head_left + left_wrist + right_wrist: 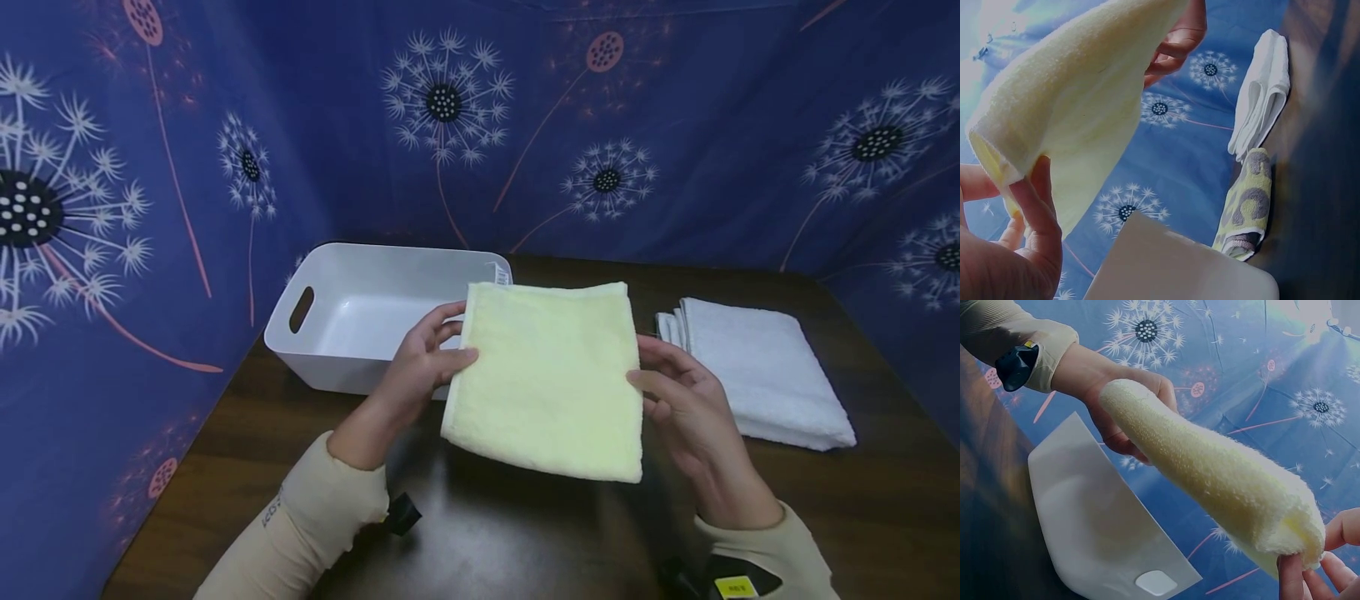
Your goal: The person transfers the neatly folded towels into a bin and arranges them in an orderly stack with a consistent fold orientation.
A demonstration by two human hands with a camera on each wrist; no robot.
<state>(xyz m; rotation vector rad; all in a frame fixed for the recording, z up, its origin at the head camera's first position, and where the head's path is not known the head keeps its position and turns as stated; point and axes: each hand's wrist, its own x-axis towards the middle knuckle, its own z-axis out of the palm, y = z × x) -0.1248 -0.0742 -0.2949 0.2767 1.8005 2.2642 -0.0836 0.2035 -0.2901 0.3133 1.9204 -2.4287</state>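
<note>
A folded pale yellow towel is held up in the air between both hands, its broad face toward the head camera. At its left edge, my left hand pinches it with the thumb in front and fingers behind. My right hand grips the opposite edge in the same way. The left wrist view shows the fold layers at the towel's near end. Behind the left hand stands a white plastic bin with an oval handle hole; the towel overlaps its right end in the head view.
A folded white towel lies on the dark wooden table at the right. In the left wrist view, a yellow and grey patterned towel lies between it and the bin. Blue dandelion-print cloth hangs behind and at both sides.
</note>
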